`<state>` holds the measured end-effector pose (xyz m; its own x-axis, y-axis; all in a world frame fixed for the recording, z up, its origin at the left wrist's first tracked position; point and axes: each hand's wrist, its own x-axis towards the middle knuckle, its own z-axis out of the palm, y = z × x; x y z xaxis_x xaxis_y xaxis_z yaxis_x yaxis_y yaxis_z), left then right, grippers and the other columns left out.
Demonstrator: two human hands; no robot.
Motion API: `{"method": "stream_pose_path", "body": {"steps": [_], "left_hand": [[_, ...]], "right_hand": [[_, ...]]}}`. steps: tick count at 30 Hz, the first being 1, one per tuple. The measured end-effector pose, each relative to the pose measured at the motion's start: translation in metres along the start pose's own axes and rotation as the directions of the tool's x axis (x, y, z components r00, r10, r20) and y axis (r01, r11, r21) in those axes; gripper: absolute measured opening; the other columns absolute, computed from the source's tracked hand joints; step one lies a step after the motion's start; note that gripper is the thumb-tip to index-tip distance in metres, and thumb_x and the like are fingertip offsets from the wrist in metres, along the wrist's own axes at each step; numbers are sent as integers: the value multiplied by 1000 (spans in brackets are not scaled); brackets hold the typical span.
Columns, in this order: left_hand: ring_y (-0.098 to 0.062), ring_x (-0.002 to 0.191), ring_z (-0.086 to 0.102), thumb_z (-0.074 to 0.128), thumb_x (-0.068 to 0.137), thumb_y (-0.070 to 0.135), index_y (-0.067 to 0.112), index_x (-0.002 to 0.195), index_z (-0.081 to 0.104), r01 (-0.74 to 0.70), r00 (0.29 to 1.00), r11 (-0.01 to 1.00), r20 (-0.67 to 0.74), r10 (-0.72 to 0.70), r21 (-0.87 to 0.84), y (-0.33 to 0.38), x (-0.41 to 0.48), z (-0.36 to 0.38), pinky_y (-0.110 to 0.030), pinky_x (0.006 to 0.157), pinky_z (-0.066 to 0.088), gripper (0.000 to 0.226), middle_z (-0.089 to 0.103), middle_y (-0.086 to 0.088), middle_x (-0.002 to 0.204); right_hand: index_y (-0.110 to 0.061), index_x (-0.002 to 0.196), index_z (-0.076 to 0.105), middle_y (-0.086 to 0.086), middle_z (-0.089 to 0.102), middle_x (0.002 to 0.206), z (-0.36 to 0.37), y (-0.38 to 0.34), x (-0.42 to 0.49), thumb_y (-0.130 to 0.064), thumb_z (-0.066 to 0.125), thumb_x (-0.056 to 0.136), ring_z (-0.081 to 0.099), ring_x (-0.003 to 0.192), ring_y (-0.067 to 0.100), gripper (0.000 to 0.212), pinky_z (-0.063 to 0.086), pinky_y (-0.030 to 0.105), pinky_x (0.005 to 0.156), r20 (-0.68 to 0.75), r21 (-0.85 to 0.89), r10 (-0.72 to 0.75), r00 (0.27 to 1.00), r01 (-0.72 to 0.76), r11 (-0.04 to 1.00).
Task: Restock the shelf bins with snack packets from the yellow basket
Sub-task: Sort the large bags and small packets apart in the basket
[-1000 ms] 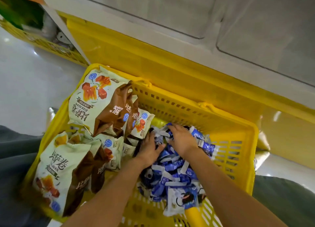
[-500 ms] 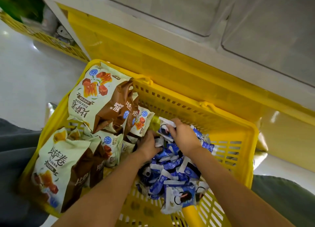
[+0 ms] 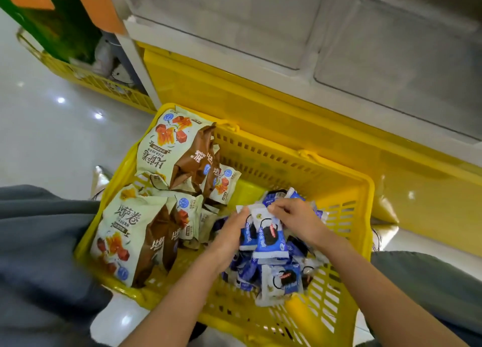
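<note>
On a glossy floor (image 3: 52, 143), the basket (image 3: 365, 190) sits before the shelf bins (image 3: 391, 59), well stocked. Left hand (image 3: 232, 232) and right hand (image 3: 297, 219) together pinch blue packets (image 3: 268, 239) inside it; restocking looks barely begun, with brown bags (image 3: 167, 148) waiting.

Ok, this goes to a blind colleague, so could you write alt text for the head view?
The left hand and right hand grip a bunch of small blue snack packets above a pile of them in a yellow basket; larger cream bags fill its left side.
</note>
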<state>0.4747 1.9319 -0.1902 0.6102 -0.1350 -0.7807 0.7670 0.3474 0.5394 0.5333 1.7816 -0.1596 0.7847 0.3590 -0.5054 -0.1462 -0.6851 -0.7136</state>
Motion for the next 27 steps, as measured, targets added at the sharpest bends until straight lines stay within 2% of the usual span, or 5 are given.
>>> {"method": "stream_pose_path", "body": {"steps": [5, 11, 14, 19, 27], "left_hand": [[-8, 109, 57, 66, 84, 26, 24, 125, 45, -119, 993, 975, 48, 112, 190, -4, -16, -1, -11, 79, 47, 46, 61, 6, 115], [2, 84, 58, 65, 83, 6, 8, 120, 51, -219, 961, 929, -100, 259, 297, 3, -18, -20, -5, 64, 45, 39, 63, -2, 105], [0, 85, 55, 66, 82, 3, 7, 124, 46, -188, 954, 931, -167, 248, 311, 4, -16, -33, -4, 64, 45, 46, 59, -2, 104], [-13, 97, 57, 68, 81, 5, 3, 126, 44, -119, 965, 926, -179, 193, 359, 2, -12, -40, -15, 76, 47, 52, 59, -11, 117], [11, 78, 51, 68, 81, 8, 22, 103, 49, -78, 975, 924, -166, 150, 374, 4, -3, -38, 1, 60, 41, 32, 57, 12, 92]], "right_hand": [[-25, 64, 51, -11, 50, 60, 29, -13, -6, -21, 54, 94, 49, 49, -4, 31, 38, 10, 53, -97, 33, -33, 995, 37, 999], [-14, 103, 59, -3, 60, 97, 37, -10, 19, -18, 54, 94, 56, 87, 7, 11, 46, 15, 80, -146, 8, -43, 988, 45, 999], [-8, 126, 51, 10, 59, 121, 43, 8, 39, -19, 51, 96, 58, 109, 25, 32, 47, 35, 93, -18, -197, 20, 1000, -23, 980], [-7, 140, 36, 13, 38, 143, 67, 29, 71, -17, 52, 95, 46, 124, 29, 48, 39, 35, 99, 244, -429, 79, 967, 35, 903], [-12, 127, 48, 15, 52, 128, 82, 45, 94, -32, 62, 84, 39, 124, 30, 49, 36, 38, 97, 308, -698, 130, 942, 132, 704]]}}
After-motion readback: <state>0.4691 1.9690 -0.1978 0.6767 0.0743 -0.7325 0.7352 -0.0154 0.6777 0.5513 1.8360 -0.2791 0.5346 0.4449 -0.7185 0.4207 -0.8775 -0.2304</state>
